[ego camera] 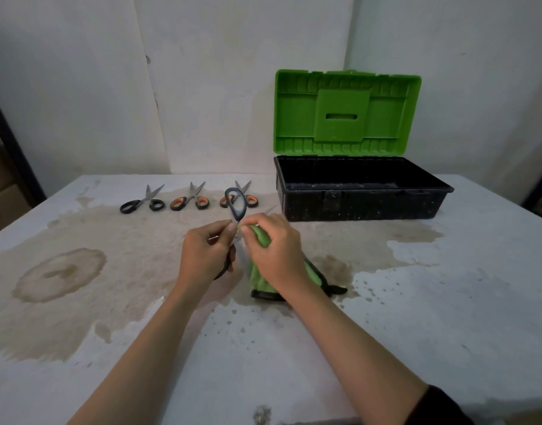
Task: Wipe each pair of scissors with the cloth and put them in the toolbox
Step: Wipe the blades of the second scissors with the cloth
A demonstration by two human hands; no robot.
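Note:
My left hand point(206, 254) grips a pair of grey-handled scissors point(236, 205) near the pivot, one handle loop sticking up and the blades spread. My right hand point(274, 251) holds a green cloth point(257, 279) with a dark edge, pressed against a blade; the cloth's lower end rests on the table. Three more pairs lie in a row at the back: black-handled scissors point(142, 204), orange-and-black scissors point(188, 201), and a second orange-and-black pair point(248, 194) partly hidden behind the raised handle. The toolbox point(361, 207), black with a green lid point(346, 113) standing open, sits at the back right and looks empty.
The white table point(447, 302) has wide brown stains across its left and middle. A wall stands close behind the toolbox. A dark frame runs along the left edge of the view.

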